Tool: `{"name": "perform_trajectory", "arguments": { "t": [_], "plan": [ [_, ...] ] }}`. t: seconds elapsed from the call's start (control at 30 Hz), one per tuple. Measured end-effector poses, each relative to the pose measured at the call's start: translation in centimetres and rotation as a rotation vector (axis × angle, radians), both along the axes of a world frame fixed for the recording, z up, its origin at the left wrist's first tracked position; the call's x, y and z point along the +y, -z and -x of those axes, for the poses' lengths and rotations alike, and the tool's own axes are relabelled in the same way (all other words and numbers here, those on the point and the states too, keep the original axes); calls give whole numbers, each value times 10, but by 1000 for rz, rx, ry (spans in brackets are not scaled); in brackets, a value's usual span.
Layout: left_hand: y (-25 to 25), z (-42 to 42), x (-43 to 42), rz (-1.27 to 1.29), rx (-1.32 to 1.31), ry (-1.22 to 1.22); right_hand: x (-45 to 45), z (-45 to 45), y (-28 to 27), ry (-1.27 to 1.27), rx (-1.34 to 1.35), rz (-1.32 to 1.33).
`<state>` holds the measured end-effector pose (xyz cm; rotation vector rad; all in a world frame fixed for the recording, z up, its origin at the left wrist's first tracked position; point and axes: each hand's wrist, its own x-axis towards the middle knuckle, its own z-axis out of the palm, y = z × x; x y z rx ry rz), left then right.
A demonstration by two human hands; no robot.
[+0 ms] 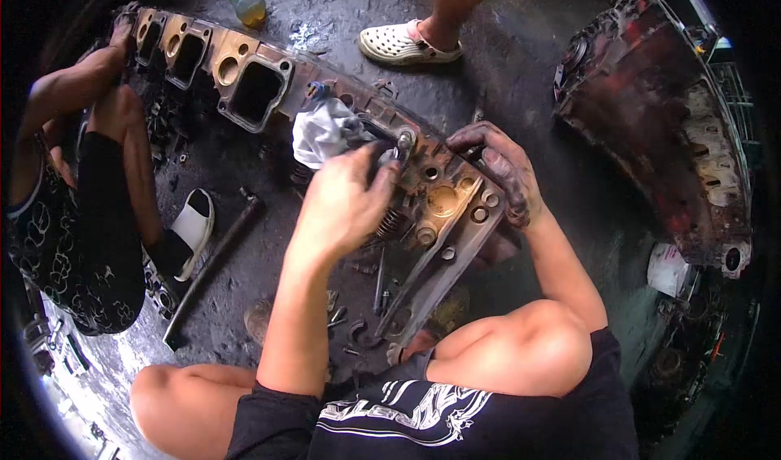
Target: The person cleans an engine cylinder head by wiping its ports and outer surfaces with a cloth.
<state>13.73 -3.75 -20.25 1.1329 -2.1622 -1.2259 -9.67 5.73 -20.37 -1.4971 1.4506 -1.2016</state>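
Observation:
A long metal engine part (pixel 297 68) with square openings stretches from the upper left to the centre. My left hand (pixel 350 196) is at its middle, thumb and fingers closed near a small bolt-like piece; what they pinch is too small to make out. Just beyond that hand a crumpled white cloth (pixel 325 130) lies on the part. My right hand (pixel 504 171), its fingers blackened and curled, rests at the part's near right end; whether it grips the edge is hidden. Below this end a flat metal bracket (pixel 447 253) with holes sticks out toward me.
A co-worker (pixel 106 216) crouches at the left, one hand on the part's far end. Another person's foot in a white clog (pixel 407 43) stands beyond. A large dark engine block (pixel 643 110) is at the right, a bottle (pixel 244 0) at the top, a metal bar (pixel 213 269) on the floor.

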Motion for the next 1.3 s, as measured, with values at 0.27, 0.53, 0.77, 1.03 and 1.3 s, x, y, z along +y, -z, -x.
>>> {"name": "perform_trajectory", "arguments": {
  "t": [0.27, 0.53, 0.77, 1.03, 1.3],
  "plan": [
    [-6, 14, 6, 22, -254, 79, 0, -3, -1, 8, 83, 12],
    [-21, -15, 14, 59, -99, 18, 1, -2, 2, 17, 70, 30],
    [-9, 12, 6, 39, -330, 145, -6, 0, 0, 1, 107, 54],
    [-1, 13, 14, 160, -268, 29, -1, -5, 0, 29, 112, 59],
    [-2, -10, 10, 158, -74, -14, 0, -3, -1, 13, 113, 69]
  ]
}}
